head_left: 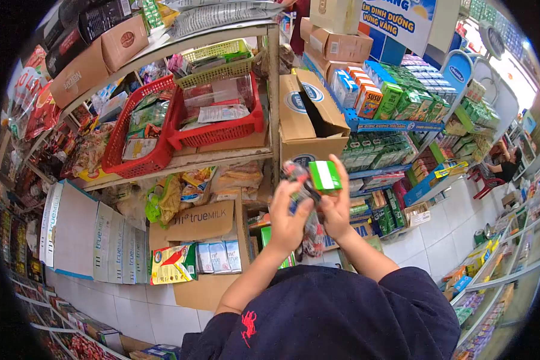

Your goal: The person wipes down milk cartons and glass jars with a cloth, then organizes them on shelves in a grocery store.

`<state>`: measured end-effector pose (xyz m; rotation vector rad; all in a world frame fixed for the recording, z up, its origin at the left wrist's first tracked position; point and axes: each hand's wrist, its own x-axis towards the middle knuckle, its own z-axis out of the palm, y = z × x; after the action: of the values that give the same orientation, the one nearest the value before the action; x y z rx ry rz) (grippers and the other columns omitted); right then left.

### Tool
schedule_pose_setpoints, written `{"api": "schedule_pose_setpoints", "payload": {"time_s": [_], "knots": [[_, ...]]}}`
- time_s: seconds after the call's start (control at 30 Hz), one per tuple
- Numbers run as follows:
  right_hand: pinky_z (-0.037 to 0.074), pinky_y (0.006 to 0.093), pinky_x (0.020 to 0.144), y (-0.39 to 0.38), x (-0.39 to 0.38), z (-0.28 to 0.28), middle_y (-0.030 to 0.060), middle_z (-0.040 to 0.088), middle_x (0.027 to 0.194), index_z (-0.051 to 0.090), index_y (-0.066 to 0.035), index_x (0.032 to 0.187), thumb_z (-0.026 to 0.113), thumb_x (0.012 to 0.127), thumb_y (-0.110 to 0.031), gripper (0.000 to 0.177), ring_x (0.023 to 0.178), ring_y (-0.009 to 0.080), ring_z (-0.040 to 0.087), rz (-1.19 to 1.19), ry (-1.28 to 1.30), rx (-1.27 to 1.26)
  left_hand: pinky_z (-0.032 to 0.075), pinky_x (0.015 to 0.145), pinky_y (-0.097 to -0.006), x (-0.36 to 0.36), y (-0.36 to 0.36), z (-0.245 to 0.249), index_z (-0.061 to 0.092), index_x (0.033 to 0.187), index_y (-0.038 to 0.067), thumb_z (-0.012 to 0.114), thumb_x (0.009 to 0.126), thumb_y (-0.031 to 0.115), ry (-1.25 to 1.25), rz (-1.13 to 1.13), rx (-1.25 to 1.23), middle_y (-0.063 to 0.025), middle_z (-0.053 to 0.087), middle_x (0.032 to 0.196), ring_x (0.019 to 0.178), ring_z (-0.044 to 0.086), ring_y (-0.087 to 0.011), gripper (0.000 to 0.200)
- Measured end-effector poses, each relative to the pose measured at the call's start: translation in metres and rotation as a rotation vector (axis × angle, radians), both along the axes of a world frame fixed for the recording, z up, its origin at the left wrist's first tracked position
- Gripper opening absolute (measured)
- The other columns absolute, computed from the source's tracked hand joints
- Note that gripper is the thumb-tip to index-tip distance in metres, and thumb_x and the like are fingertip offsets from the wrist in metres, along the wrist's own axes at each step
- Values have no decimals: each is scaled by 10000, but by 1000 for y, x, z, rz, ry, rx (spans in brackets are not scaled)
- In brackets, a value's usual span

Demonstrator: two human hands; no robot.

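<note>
My right hand [335, 210] grips a small green box [325, 176] with a white band across its top, fingers behind it and thumb at its lower edge. Close beside it, my left hand [288, 219] is closed around a dark bundle with red patches [313, 235]. Part of that bundle sticks up above the fingers, and part hangs down between my wrists. It is blurred, so its exact kind does not show. Just beyond both hands stands an open cardboard carton [312, 144] with its flaps up.
Red plastic baskets [216, 137] of packets sit on a shelf to the left. Below, a cardboard box [204, 219] holds white pouches and a yellow-green bag [173, 264]. A blue rack [396, 125] of drink cartons stands to the right. Farther right, a person [504, 165] sits on a red stool.
</note>
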<state>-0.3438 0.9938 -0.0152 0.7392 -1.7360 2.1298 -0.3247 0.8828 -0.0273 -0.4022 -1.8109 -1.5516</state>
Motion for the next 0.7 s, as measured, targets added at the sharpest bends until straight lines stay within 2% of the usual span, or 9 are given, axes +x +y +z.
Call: {"api": "schedule_pose_setpoints", "payload": {"time_s": [0.1, 0.27, 0.37, 0.4, 0.47, 0.5, 0.57, 0.63, 0.7], "knots": [[286, 337, 950, 0, 5, -4, 160, 373, 1182, 240, 38, 1308, 553, 795, -308, 693, 1088, 239, 397, -29, -52, 213, 381, 802, -296, -5, -6, 16, 486, 1012, -10, 513, 852, 203, -173, -177, 283, -136, 526, 933, 876, 511, -218, 268], [298, 331, 946, 7, 6, 11, 127, 374, 1173, 220, 26, 1318, 568, 782, -346, 740, 1099, 213, 395, -109, 74, 69, 376, 812, -263, -17, 5, -16, 481, 1049, -3, 460, 894, 238, -334, -298, 167, -102, 541, 986, 906, 505, -150, 286], [297, 313, 956, 13, 0, 11, 118, 362, 1227, 200, 18, 1335, 561, 799, -377, 758, 1131, 197, 388, -101, 87, 24, 412, 827, -288, -23, 14, -35, 495, 1099, 24, 441, 902, 331, -647, -609, 729, -72, 567, 991, 926, 534, -153, 369], [289, 309, 962, 14, 0, 14, 121, 346, 1257, 196, 18, 1338, 558, 804, -389, 763, 1142, 193, 381, -82, 65, 49, 412, 827, -288, -26, 13, -42, 495, 1099, 24, 441, 902, 331, -653, -615, 732, -72, 567, 991, 926, 534, -153, 369], [265, 298, 980, 18, -2, 9, 123, 308, 1328, 200, 20, 1341, 545, 820, -405, 756, 1176, 186, 360, -79, 60, 61, 439, 848, -340, -31, 6, -50, 477, 1147, 10, 419, 898, 384, -957, -1170, 1223, -108, 568, 1065, 954, 556, -202, 453], [265, 298, 980, 21, -5, 3, 123, 308, 1328, 200, 20, 1341, 545, 820, -405, 756, 1176, 186, 360, -81, 60, 60, 439, 848, -340, -36, 7, -57, 477, 1147, 10, 419, 898, 384, -958, -1171, 1221, -108, 568, 1065, 954, 556, -202, 453], [253, 299, 989, 23, -9, -4, 121, 312, 1337, 212, 21, 1340, 527, 835, -401, 730, 1192, 184, 348, -59, 23, -62, 440, 874, -376, -43, 8, -63, 465, 1168, 0, 419, 892, 390, -900, -1649, 1394, -140, 542, 1136, 1001, 550, -247, 480], [256, 301, 989, 24, -7, -4, 124, 353, 1310, 233, 22, 1334, 513, 843, -406, 710, 1185, 179, 360, -81, 41, -92, 430, 893, -376, -41, 15, -62, 469, 1161, -9, 447, 884, 367, -901, -1606, 1382, -152, 529, 1157, 1032, 537, -243, 467], [275, 303, 978, 28, -5, -1, 125, 383, 1287, 241, 20, 1331, 507, 849, -388, 685, 1165, 171, 380, -61, -71, -25, 431, 889, -368, -33, 19, -56, 448, 1173, -3, 484, 873, 320, -954, -1148, 1281, -149, 539, 1133, 1012, 545, -253, 442]]}}
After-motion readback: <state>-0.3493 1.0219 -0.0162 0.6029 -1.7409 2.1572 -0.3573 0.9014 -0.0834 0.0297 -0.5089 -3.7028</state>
